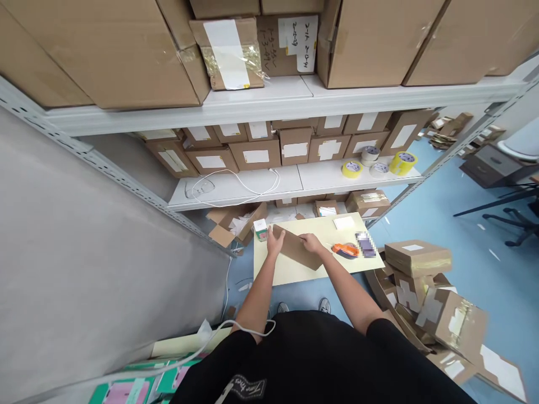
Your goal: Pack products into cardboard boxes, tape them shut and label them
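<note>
A flat brown cardboard box (298,251) is held at an angle over the pale yellow tabletop (290,276). My left hand (275,242) grips its left end, with the thumb towards the top. At the far right edge of the box, my right hand (311,242) is closed, its fingertips against the cardboard; the underside of this grip is hidden. Just left of my left hand stands a small white and green box (260,229). Right of my right hand lies an orange tape dispenser (346,250), beside a pixelated phone-like item (365,244).
Metal shelving (252,110) full of labelled cartons rises in front. Tape rolls (352,169) and a white cable (248,191) lie on its middle shelf. An open carton (238,221) stands left of the table. Cardboard boxes (455,320) are piled on the floor at right.
</note>
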`<action>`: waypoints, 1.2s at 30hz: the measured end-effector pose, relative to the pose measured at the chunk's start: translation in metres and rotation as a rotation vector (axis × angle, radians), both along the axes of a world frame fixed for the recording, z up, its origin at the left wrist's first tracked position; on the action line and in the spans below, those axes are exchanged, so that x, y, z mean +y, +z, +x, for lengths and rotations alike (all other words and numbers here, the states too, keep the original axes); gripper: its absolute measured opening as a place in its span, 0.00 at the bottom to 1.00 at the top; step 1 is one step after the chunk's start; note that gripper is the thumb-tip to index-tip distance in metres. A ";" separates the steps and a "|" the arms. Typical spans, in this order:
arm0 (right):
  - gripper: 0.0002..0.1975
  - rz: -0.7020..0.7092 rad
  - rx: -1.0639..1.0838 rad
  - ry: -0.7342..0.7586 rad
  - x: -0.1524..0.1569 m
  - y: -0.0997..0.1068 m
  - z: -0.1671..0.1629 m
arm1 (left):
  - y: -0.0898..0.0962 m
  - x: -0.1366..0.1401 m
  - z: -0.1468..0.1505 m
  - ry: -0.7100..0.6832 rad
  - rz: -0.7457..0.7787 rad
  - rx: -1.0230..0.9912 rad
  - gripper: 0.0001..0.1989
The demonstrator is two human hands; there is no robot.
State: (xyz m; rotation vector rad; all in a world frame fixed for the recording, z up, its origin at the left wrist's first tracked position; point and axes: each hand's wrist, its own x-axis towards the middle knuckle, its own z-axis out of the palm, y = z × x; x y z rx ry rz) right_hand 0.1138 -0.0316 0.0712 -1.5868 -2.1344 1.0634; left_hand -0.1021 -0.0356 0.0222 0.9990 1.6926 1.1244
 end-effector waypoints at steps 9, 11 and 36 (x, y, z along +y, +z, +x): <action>0.15 0.039 0.046 0.067 0.016 0.000 0.012 | -0.020 -0.013 0.003 0.095 -0.164 0.041 0.27; 0.17 0.048 0.040 -0.011 0.017 -0.006 0.020 | -0.020 -0.017 0.006 0.093 -0.208 0.104 0.25; 0.43 -0.100 0.182 -0.682 0.002 -0.061 0.071 | -0.023 -0.041 0.004 0.076 -0.318 -0.033 0.40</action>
